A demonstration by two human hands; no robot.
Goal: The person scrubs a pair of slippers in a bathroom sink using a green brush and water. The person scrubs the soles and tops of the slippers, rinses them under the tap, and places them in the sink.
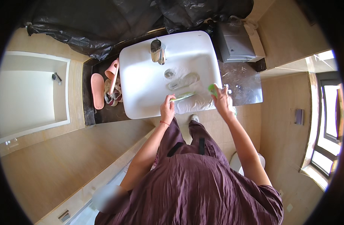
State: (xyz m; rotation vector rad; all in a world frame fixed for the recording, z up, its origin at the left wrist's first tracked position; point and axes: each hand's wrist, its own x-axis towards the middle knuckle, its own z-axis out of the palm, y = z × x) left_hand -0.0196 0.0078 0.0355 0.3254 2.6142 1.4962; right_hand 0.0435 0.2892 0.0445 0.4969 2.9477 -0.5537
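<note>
A wet, pale shoe insole (184,81) lies in the white washbasin (138,92), close to its drain (169,73). Over the basin's near side, my left hand (167,109) grips a thin green-and-white item (184,96), seen nearly edge-on; it may be another insole or a brush. My right hand (223,102) is closed around a green object (212,89) at the basin's right rim. Fingers cover most of that object, so its kind is unclear. White wet fabric or foam (196,106) lies along the near wall between my hands.
A chrome faucet (156,51) rises at the basin's back. Pink slippers (97,91) and sneakers (113,92) crowd the counter on the left. A grey box (236,42) stands at the back right. White blobs (230,91) dot the dark stone counter (245,81).
</note>
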